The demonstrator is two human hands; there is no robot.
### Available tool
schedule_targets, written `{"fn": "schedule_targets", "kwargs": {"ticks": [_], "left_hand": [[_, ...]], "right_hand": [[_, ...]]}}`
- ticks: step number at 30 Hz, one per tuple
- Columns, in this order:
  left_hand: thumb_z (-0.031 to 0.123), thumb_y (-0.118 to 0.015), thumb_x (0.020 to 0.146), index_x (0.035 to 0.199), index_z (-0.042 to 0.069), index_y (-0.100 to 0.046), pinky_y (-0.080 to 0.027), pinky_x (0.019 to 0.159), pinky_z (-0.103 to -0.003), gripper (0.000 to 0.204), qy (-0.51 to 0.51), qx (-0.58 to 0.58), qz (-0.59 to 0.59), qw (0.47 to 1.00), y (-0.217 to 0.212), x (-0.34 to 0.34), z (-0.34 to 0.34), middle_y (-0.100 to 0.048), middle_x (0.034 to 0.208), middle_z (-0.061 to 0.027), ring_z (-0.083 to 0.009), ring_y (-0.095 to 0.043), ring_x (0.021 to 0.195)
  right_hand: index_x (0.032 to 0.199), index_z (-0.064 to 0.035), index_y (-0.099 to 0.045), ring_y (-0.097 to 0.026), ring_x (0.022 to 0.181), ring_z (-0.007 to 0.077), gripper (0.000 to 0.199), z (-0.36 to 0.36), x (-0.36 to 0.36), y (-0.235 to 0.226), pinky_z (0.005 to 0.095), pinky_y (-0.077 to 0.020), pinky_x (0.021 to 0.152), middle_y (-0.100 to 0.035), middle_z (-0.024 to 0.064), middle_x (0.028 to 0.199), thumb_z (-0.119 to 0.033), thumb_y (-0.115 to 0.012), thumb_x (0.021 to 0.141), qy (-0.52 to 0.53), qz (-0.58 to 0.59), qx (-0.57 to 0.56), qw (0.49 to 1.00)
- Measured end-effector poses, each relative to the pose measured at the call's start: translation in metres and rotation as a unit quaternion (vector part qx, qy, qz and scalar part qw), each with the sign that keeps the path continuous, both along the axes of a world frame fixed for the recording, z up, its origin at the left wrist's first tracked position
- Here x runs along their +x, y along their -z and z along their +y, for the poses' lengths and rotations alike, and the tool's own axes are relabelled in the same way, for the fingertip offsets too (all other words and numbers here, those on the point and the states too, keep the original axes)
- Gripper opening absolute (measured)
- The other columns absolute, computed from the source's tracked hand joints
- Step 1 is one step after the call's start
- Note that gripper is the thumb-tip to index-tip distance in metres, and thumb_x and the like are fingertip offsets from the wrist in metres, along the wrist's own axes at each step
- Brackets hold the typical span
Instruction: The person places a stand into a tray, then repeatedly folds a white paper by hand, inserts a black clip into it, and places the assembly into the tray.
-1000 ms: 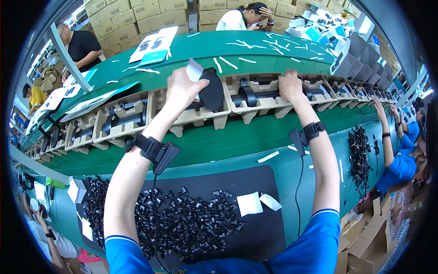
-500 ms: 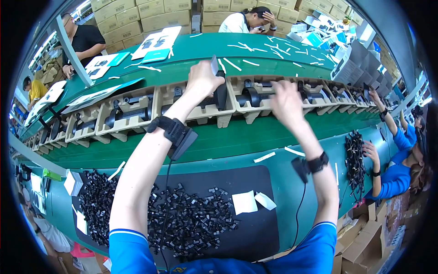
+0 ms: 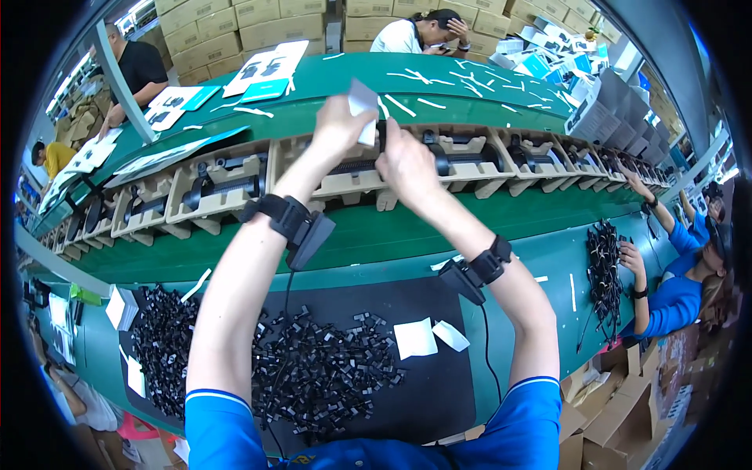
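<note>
My left hand [image 3: 337,125] is closed on a folded white paper leaflet [image 3: 363,108], held upright above the row of trays. My right hand [image 3: 409,163] has its fingers drawn together around the top of an upright black part [image 3: 381,135], close beside the leaflet. Both hands are over one moulded brown pulp tray [image 3: 385,200], where a dark ribbed piece [image 3: 354,167] partly shows beneath my wrists. My right hand covers most of the black part, so its full shape is hidden. Black devices with straps are bound to both my wrists, and cables run from them.
Similar trays [image 3: 215,196] with black parts line the green conveyor [image 3: 313,247] both ways. Nearer me, a heap of small black connectors [image 3: 321,368] lies on a dark mat [image 3: 431,392]. A co-worker in blue [image 3: 677,301] handles black cables [image 3: 603,270] at the right.
My right hand has moved left from the neighbouring tray to the upright black part beside my left hand. The leaflet in my left hand has turned, showing more of its white face.
</note>
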State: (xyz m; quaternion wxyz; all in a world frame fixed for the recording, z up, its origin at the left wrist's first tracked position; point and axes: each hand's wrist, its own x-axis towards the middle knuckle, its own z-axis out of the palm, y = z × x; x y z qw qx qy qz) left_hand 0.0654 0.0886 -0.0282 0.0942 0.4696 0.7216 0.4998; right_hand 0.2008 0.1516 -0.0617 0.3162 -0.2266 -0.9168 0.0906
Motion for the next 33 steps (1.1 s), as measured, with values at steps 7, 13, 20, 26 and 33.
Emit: {"fn": "schedule_targets", "kwargs": {"ticks": [7,13,20,26,33], "left_hand": [[0.015,-0.063,0.083,0.094,-0.006,-0.059,-0.053,0.054,-0.026,0.024,0.068,0.054,-0.165,0.982,-0.071,0.024,-0.107,-0.066,0.082,-0.0098,-0.0150,-0.066,0.068],[0.016,-0.063,0.085,0.108,-0.006,-0.054,-0.055,0.063,-0.027,0.033,0.008,0.002,-0.176,0.984,-0.090,0.057,-0.223,-0.066,0.090,-0.0129,-0.0156,-0.065,0.072],[0.014,-0.061,0.086,0.113,-0.006,-0.051,-0.054,0.059,-0.030,0.036,-0.047,-0.031,-0.174,0.983,-0.085,0.092,-0.316,-0.065,0.083,-0.0155,-0.0188,-0.064,0.067],[0.017,-0.065,0.082,0.117,-0.008,-0.047,-0.053,0.057,-0.030,0.047,-0.088,0.019,-0.228,0.969,-0.076,0.103,-0.414,-0.064,0.079,-0.0170,-0.0205,-0.063,0.063],[0.012,-0.065,0.082,0.116,-0.008,-0.048,-0.053,0.057,-0.030,0.043,-0.099,0.016,-0.265,0.959,-0.047,0.120,-0.399,-0.064,0.077,-0.0164,-0.0201,-0.063,0.062]], "right_hand": [[0.118,-0.0021,-0.054,-0.058,0.092,0.0357,0.049,0.029,0.019,-0.013,0.0434,-0.0496,0.080,-0.061,0.0209,0.095,-0.019,-0.064,0.073,-0.036,-0.162,0.066,0.984],[0.116,-0.0073,-0.059,-0.050,0.102,0.0361,0.045,0.025,0.029,0.011,0.0424,-0.0478,0.083,-0.058,0.0190,0.102,-0.030,-0.064,0.077,-0.025,-0.232,0.020,0.972],[0.107,-0.0029,-0.061,-0.051,0.098,0.0347,0.037,-0.009,0.078,-0.030,0.0400,-0.0428,0.089,-0.057,0.0178,0.102,-0.029,-0.062,0.081,-0.118,-0.197,-0.002,0.973],[0.116,-0.0014,-0.058,-0.059,0.095,0.0283,0.047,-0.093,0.225,-0.023,0.0372,-0.0470,0.084,-0.060,0.0159,0.108,-0.033,-0.066,0.082,-0.128,-0.264,-0.198,0.935],[0.113,-0.0011,-0.058,-0.063,0.078,0.0220,0.064,-0.093,0.232,0.036,0.0308,-0.0518,0.058,-0.062,0.0137,0.095,-0.041,-0.078,0.067,-0.008,-0.302,-0.507,0.807]]}}
